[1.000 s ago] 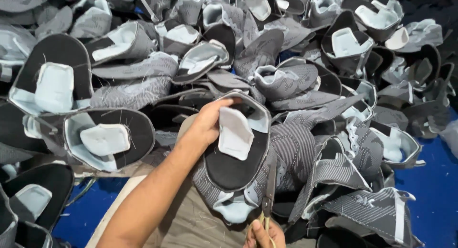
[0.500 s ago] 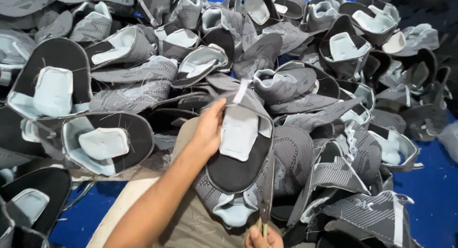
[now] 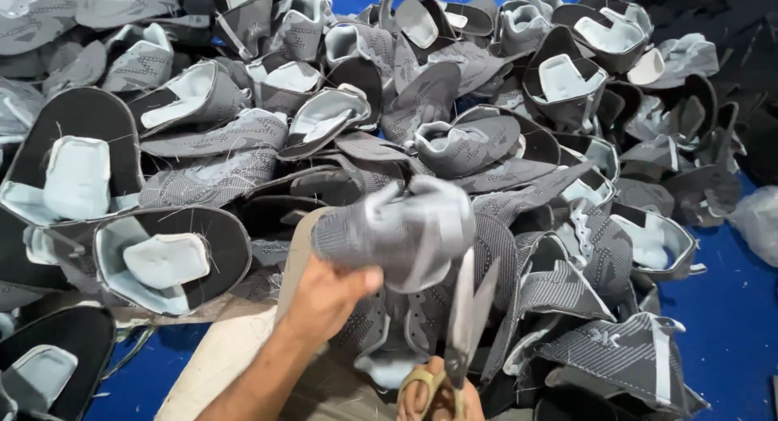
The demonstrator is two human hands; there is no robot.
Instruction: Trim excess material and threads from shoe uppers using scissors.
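My left hand [image 3: 324, 295] grips a grey knitted shoe upper [image 3: 401, 230], blurred by motion and turned so its grey outer side faces me. My right hand [image 3: 442, 397] sits at the bottom edge, fingers through the handles of a pair of scissors [image 3: 466, 324]. The scissor blades point up and stand slightly apart, just below the right edge of the held upper. Both hands hover over my lap, where another grey upper [image 3: 397, 336] lies.
A large heap of grey and black shoe uppers [image 3: 454, 137] with pale blue linings fills the view on a blue sheet [image 3: 729, 307]. Black-lined uppers [image 3: 170, 255] lie at the left. A crumpled clear plastic bag [image 3: 758, 222] sits at the right edge.
My left hand has lifted and flipped the upper: its black inside with the pale lining faced me before, now the grey knit side shows. The scissors have risen toward it.
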